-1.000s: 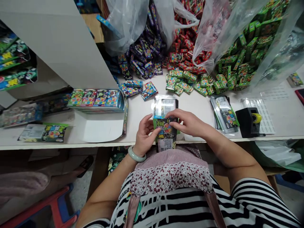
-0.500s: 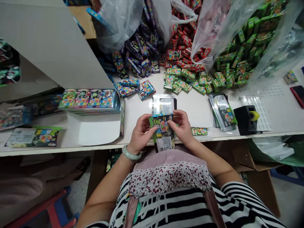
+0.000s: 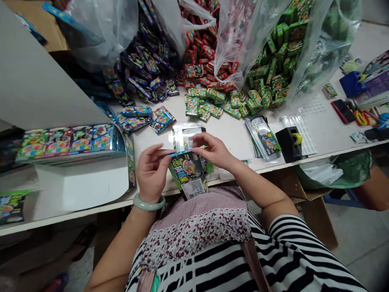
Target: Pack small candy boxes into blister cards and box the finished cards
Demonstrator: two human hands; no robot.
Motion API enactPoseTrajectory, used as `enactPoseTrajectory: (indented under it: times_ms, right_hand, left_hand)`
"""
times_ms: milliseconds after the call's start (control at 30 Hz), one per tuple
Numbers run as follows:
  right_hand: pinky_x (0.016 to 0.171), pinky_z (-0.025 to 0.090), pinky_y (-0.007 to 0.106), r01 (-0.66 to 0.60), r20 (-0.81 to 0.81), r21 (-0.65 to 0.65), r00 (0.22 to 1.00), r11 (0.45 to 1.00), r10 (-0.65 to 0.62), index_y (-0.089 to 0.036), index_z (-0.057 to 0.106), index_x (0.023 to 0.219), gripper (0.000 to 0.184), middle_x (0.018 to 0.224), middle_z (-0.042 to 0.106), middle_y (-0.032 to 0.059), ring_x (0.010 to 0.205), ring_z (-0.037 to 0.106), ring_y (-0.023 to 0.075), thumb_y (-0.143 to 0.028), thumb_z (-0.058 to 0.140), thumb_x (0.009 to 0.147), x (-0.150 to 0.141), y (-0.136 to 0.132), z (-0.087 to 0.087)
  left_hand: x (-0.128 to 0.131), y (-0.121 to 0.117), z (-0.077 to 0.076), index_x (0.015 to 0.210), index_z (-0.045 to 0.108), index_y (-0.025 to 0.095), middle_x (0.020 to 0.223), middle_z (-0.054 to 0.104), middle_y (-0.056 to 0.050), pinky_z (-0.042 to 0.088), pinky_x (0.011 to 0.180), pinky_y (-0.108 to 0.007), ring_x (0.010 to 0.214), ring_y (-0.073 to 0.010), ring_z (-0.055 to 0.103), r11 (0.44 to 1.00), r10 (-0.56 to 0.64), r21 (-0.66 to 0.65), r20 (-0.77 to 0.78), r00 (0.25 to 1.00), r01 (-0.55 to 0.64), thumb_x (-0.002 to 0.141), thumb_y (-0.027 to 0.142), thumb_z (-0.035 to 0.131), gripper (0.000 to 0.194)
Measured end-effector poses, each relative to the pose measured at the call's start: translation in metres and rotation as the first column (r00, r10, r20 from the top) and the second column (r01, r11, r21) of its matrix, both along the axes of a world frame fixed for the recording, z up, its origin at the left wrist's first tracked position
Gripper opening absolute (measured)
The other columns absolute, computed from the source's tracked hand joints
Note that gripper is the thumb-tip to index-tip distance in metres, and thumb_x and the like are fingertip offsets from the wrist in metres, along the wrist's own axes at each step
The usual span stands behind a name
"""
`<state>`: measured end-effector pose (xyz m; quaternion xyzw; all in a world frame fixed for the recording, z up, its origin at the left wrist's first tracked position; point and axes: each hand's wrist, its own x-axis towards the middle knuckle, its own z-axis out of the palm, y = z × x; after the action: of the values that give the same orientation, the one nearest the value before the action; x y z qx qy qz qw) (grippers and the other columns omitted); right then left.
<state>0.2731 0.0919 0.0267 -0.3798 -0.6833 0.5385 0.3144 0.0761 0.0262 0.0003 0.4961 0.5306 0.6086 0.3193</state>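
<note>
Both hands hold a flat green and black printed packet over the table's front edge, its barcode end pointing toward my body. My left hand, with a pale green bangle on the wrist, pinches the packet's upper left corner. The fingers of my right hand grip its upper right edge. Just beyond the hands lies a stack of clear plastic sleeves on the white table.
Clear bags at the back spill small boxes: purple, red, green. An open display box of packets sits at left. A pile of packed sleeves and a black tape dispenser lie at right.
The camera has swung right, so everything sits further left in view. My hands have shifted to the packet's top edge, and the packet has tilted slightly.
</note>
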Motion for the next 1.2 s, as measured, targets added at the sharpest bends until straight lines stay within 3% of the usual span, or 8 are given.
enactPoseTrajectory:
  times_ms: [133,333,400,633,800,933,1033,1200]
  right_hand:
    - [0.072,0.051,0.029,-0.109,0.064,0.114,0.993,0.987,0.102,-0.022,0.057,0.087,0.012,0.1,0.062,0.0034,0.095,0.058,0.0155,-0.031,0.066,0.084,0.006,-0.001,0.013]
    - [0.064,0.048,0.029,-0.102,0.024,-0.14,0.994,0.985,0.106,-0.02,0.055,0.084,0.014,0.08,0.061,-0.0009,0.07,0.057,0.0112,-0.029,0.065,0.08,-0.007,0.005,0.022]
    - [0.064,0.048,0.029,-0.113,0.03,-0.159,0.992,0.981,0.119,-0.019,0.056,0.08,0.01,0.075,0.06,-0.0015,0.068,0.056,0.0109,-0.027,0.062,0.082,-0.01,0.006,0.024]
    - [0.066,0.047,0.029,-0.113,0.15,0.054,0.983,0.992,0.103,-0.02,0.059,0.078,0.01,0.076,0.063,0.0001,0.072,0.057,0.0123,-0.026,0.06,0.086,-0.008,0.004,0.034]
    - [0.069,0.048,0.031,-0.219,0.247,0.178,0.954,0.959,0.172,-0.021,0.058,0.079,0.012,0.083,0.062,0.0022,0.078,0.058,0.0149,-0.026,0.058,0.091,-0.002,0.001,0.04]
    - [0.08,0.051,0.037,-0.291,0.227,0.28,0.946,0.915,0.231,-0.023,0.058,0.089,0.009,0.097,0.063,0.0043,0.091,0.059,0.0187,-0.031,0.061,0.092,0.007,-0.006,0.034]
    - [0.083,0.051,0.038,-0.265,0.232,0.331,0.953,0.906,0.195,-0.024,0.056,0.089,0.006,0.098,0.061,0.0044,0.095,0.059,0.02,-0.027,0.062,0.091,0.008,-0.012,0.022]
    - [0.087,0.051,0.04,-0.201,0.188,0.325,0.971,0.924,0.145,-0.024,0.057,0.095,0.003,0.101,0.061,0.0058,0.1,0.058,0.0208,-0.025,0.056,0.092,0.004,-0.009,0.005]
  left_hand:
    - [0.0,-0.001,0.011,0.085,0.071,0.02,0.087,0.074,-0.002,0.057,0.076,-0.028,0.085,-0.0149,0.07,0.993,-0.108,0.048,-0.043,0.993,0.11,0.079,0.022,0.076,0.008]
    - [0.003,0.006,0.028,0.079,0.067,0.019,0.076,0.069,0.001,0.052,0.065,-0.025,0.071,-0.0119,0.064,0.996,-0.068,-0.052,-0.009,0.998,0.068,0.075,0.018,0.076,0.01]
    - [0.002,0.007,0.03,0.077,0.066,0.019,0.074,0.067,0.001,0.05,0.062,-0.024,0.068,-0.0114,0.061,0.992,-0.083,-0.095,-0.007,0.997,0.082,0.074,0.019,0.076,0.01]
    - [-0.008,0.003,0.032,0.075,0.064,0.019,0.078,0.067,-0.001,0.052,0.067,-0.027,0.074,-0.0129,0.062,0.969,-0.214,-0.112,0.071,0.974,0.221,0.078,0.028,0.077,0.015]
    - [-0.013,0.003,0.038,0.075,0.063,0.019,0.08,0.066,-0.003,0.054,0.071,-0.028,0.077,-0.0131,0.063,0.94,-0.319,-0.11,0.046,0.947,0.323,0.083,0.032,0.074,0.019]
    - [-0.02,-0.004,0.03,0.08,0.065,0.02,0.089,0.069,-0.005,0.057,0.076,-0.03,0.085,-0.0147,0.066,0.919,-0.389,-0.07,0.003,0.921,0.388,0.087,0.033,0.069,0.015]
    - [-0.02,-0.008,0.019,0.086,0.066,0.02,0.092,0.068,-0.005,0.057,0.076,-0.03,0.088,-0.0154,0.066,0.907,-0.416,-0.077,-0.033,0.909,0.413,0.085,0.03,0.071,0.011]
    - [-0.01,-0.001,0.01,0.094,0.066,0.02,0.087,0.066,-0.002,0.054,0.071,-0.026,0.08,-0.0131,0.064,0.954,-0.294,-0.078,-0.061,0.954,0.289,0.085,0.027,0.069,0.011]
